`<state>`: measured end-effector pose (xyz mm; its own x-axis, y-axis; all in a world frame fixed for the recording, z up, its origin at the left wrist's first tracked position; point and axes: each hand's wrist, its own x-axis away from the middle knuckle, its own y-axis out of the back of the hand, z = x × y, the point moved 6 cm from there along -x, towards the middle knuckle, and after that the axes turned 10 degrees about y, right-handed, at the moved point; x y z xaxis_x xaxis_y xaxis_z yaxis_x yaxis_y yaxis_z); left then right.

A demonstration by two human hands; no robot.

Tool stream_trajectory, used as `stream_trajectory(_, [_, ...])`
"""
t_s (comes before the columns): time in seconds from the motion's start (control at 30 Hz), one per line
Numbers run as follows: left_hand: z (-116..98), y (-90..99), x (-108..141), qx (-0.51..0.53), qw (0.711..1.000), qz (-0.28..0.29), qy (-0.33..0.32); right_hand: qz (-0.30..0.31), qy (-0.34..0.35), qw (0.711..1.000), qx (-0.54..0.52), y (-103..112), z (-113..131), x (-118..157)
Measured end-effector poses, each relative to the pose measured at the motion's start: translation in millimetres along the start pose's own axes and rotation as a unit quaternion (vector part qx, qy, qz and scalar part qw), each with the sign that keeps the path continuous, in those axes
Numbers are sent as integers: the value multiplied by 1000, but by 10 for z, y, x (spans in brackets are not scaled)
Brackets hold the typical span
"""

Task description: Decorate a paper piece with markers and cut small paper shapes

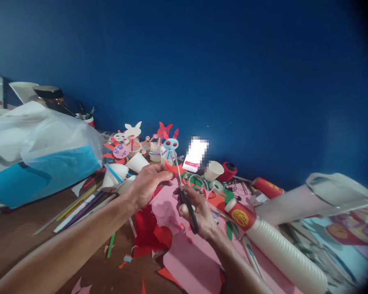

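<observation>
My left hand (151, 181) pinches a small piece of orange-red paper (174, 167) between thumb and fingers. My right hand (198, 210) is closed around the black handles of a pair of scissors (188, 208). The blades point up and away, beside the orange-red paper. Below both hands lie sheets of pink paper (190, 261) and red paper (145, 228), with small scraps on them. Paper cups with cut-paper animal figures, one with a light blue face (171, 144), stand just beyond my hands.
A plastic bag (49, 130) and blue paper (73, 171) lie at the left. Colored sticks (79, 208) rest near my left forearm. A long stack of paper cups (285, 249) lies at the right. A bright phone (196, 154) stands before the blue wall.
</observation>
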<state>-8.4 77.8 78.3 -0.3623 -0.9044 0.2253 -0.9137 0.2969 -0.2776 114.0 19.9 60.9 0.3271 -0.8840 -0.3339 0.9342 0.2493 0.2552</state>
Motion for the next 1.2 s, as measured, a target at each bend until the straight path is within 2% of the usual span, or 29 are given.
stream_trajectory(0.3, [-56,16,10,-13,1000,9,5,6,-14,1000,-5,31,-6,11])
stream_trajectory(0.6, [-206,39,56,-105,994,-20,-2,41,-24,999,22,67,27,-16])
stream_trajectory(1.2, [-225,19,64,-148,987,60,19,81,-34,995,44,132,150,-39])
